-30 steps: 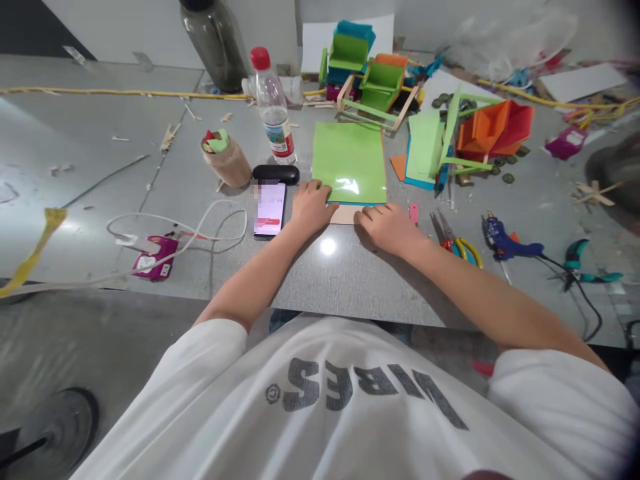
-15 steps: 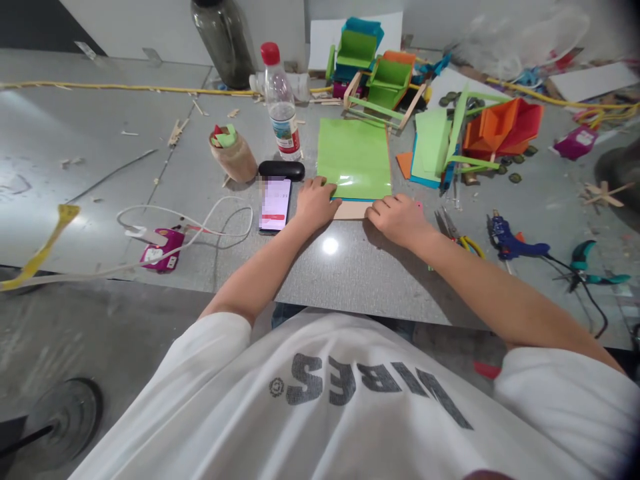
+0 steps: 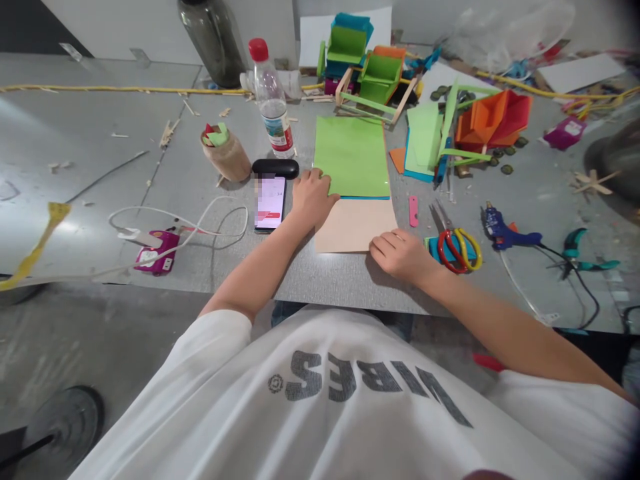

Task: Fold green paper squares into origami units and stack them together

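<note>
A stack of coloured paper with a bright green sheet (image 3: 350,157) on top lies on the grey table, a thin blue edge showing beneath it. From under the stack a beige sheet (image 3: 350,223) sticks out towards me. My left hand (image 3: 313,200) presses on the left edge of the stack, fingers stretched out. My right hand (image 3: 400,253) is closed on the near right corner of the beige sheet; its fingertips partly cover that corner. Close to the right hand lie red-and-yellow-handled scissors (image 3: 457,250) and a small pink strip (image 3: 413,211).
Left of the stack are a phone (image 3: 270,203), a black case (image 3: 275,168), a bottle (image 3: 273,110) and a jar (image 3: 226,153) of paper scraps. Behind stand small paper chairs (image 3: 383,77). A glue gun (image 3: 507,230) and pliers (image 3: 583,253) lie right.
My right hand has drawn the beige sheet towards me, so much more of it shows. The left hand stays on the stack. The scissors and pink strip are now uncovered.
</note>
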### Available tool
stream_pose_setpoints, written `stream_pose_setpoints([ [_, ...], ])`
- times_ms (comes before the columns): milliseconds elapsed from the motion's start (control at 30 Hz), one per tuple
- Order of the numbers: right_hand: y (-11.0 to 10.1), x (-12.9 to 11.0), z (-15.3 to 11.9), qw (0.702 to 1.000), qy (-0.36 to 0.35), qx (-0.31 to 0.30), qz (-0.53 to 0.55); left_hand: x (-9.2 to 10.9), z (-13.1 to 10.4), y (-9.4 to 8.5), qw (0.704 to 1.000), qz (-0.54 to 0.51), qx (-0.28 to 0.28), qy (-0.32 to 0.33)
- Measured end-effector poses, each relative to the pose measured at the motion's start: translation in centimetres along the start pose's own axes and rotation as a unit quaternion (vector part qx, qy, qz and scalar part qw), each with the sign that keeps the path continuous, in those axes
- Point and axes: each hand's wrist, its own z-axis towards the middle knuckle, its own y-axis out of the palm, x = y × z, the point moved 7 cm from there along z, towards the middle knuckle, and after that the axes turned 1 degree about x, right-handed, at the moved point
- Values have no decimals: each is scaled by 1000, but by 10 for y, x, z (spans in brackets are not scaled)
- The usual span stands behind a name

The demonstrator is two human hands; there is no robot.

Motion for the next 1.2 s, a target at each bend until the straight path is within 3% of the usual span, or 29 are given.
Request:
stream_pose_setpoints([
  [267, -37, -78, -71, 987, -67, 141, -43, -2, 0, 1, 1000, -22, 1, -7],
  [400, -35, -83, -116, 984, -26, 172, 21, 2, -8, -4, 999, -37, 9, -2],
  [533, -28, -79, -158, 983, 26, 179, -16, 26, -30, -6, 991, -36, -23, 129],
  [633, -27, -82, -173, 979, 92, 181, -33, 49, -61, 4, 955, -37, -131, 264],
  [733, -24, -92, -171, 971, 171, 170, 3, 57, -94, 6, 928, -20, -210, 306],
  [867, -14, -114, -153, 978, 154, 134, 49, 43, -135, -14, 931, 21, -221, 290],
  [967, -13, -109, -149, 972, 137, 149, 121, 24, -175, -32, 921, -9, -259, 291],
  [1067, -24, -93, -157, 938, 134, 197, 254, 1, -219, -43, 926, -29, -273, 259],
  [1200, -37, -84, -168, 866, 149, 246, 409, -22, -274, -42, 954, -66, -239, 167],
])
